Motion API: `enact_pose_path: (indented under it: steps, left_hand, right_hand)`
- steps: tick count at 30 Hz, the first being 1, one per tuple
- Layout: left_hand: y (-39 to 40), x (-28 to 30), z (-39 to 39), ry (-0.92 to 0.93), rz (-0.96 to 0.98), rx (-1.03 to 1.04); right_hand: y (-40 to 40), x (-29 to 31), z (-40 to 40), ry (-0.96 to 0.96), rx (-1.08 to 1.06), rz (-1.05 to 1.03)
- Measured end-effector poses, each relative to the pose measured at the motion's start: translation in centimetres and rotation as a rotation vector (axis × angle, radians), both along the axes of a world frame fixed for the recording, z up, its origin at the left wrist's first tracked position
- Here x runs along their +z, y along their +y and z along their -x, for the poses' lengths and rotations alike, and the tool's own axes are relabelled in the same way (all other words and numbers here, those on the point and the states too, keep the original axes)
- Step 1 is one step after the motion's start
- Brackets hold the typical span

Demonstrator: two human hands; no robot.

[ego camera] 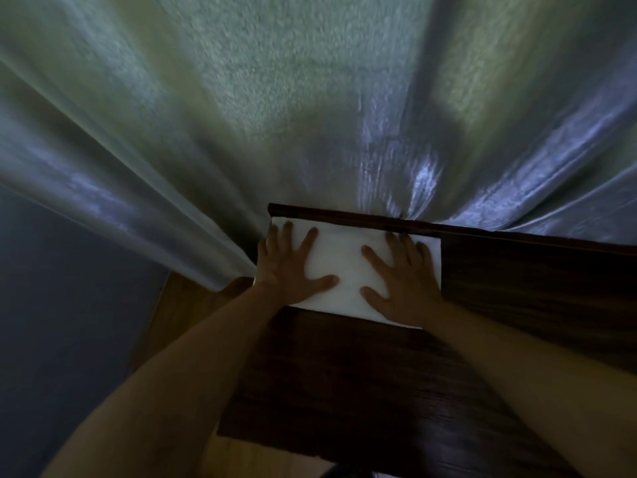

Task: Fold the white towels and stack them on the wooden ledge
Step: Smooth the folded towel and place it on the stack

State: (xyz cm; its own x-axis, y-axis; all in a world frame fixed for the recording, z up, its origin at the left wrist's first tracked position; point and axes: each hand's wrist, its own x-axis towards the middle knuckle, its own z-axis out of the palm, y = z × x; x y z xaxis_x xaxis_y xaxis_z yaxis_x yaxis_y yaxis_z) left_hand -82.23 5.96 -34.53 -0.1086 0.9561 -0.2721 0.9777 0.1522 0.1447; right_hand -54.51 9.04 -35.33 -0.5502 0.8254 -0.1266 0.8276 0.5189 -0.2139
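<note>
Towel pressed flat on ledge

Towel (346, 267), folded white, lies at the far left corner of the dark wooden ledge (517, 288). Left hand (291, 267) and right hand (401, 277) rest on it, fingers spread, palms down, grasping nothing. Curtain (310, 115) hangs just behind.

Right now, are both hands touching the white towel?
Touching. The head view shows the left hand and right hand lying flat, fingers spread, on the folded white towel.
</note>
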Motion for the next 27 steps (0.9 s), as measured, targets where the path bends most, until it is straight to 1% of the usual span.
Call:
enact_pose_path:
  steps: [2,9,12,14,16,18,22,25,27]
  left_hand:
    - [-0.2,-0.1,0.1,0.006,-0.016,-0.001]
    - [0.0,-0.7,0.6,-0.027,-0.033,-0.013]
    - [0.2,-0.8,0.7,-0.022,-0.029,-0.018]
    - [0.3,-0.3,0.5,0.015,0.025,-0.033]
    - [0.6,0.7,0.0,0.068,0.093,-0.047]
    - [0.8,2.2,-1.0,0.136,0.112,-0.070]
    - [0.3,6.5,-4.4,0.155,-0.022,-0.140]
    - [-0.7,9.9,-7.7,0.212,-0.070,-0.166]
    - [-1.3,11.9,-10.1,0.257,-0.117,-0.222]
  right_hand:
    - [-0.2,0.0,0.3,-0.012,-0.034,-0.004]
    - [0.6,-0.4,0.6,-0.034,-0.029,0.009]
    - [0.9,-0.2,0.8,-0.046,-0.031,0.064]
    - [1.1,0.4,0.8,-0.086,-0.012,0.127]
    - [1.2,1.5,0.9,-0.134,0.015,0.169]
    - [1.3,2.9,1.1,-0.149,0.010,0.167]
    - [0.3,6.0,0.6,-0.114,-0.056,0.087]
    - [-1.0,8.5,-1.8,-0.146,-0.066,0.034]
    - [-1.9,10.2,-4.1,-0.168,-0.074,-0.010]
